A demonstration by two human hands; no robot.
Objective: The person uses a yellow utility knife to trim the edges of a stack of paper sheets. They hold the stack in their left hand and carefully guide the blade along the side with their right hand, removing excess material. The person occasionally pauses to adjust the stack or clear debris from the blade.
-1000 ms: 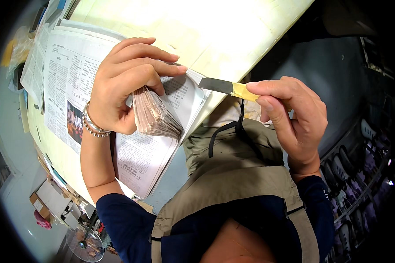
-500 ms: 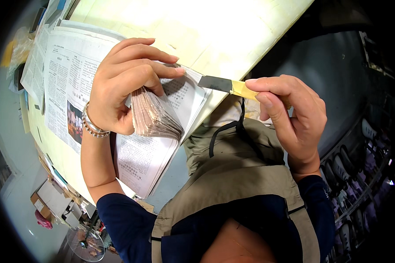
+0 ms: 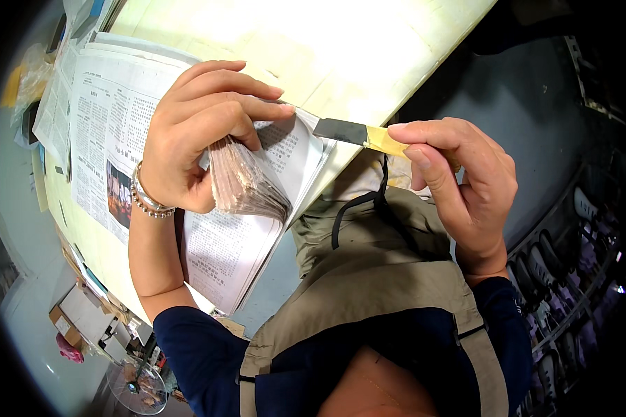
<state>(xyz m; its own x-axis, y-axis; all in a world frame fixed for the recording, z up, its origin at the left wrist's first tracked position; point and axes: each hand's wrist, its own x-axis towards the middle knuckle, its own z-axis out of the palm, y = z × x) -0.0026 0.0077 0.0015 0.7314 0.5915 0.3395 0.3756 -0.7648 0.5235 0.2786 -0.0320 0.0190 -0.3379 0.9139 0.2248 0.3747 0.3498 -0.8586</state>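
My left hand (image 3: 202, 125) is closed around a bent bundle of thin, layered pinkish-brown sheets (image 3: 247, 184), thumb below and fingers curled over the top. What the sheets are made of I cannot tell. The bundle rests on newspaper (image 3: 229, 260) at the table's edge. In my right hand (image 3: 469, 167), thumb and forefinger pinch a flat dark blade (image 3: 342, 131) by its end wrapped in yellow tape (image 3: 384, 141). The blade points left, its tip beside the newspaper's edge and close to my left fingertips, apart from the bundle.
More newspaper (image 3: 94, 104) spreads over the left side of the pale, brightly lit table (image 3: 313, 48). My khaki apron (image 3: 368, 285) lies against the table's near edge. A fan (image 3: 135, 387) stands at lower left, and a rack of shoe-like objects (image 3: 539, 264) at right.
The layers in my left hand have shifted slightly and look a little more fanned out. Both hands and the blade stay almost where they were.
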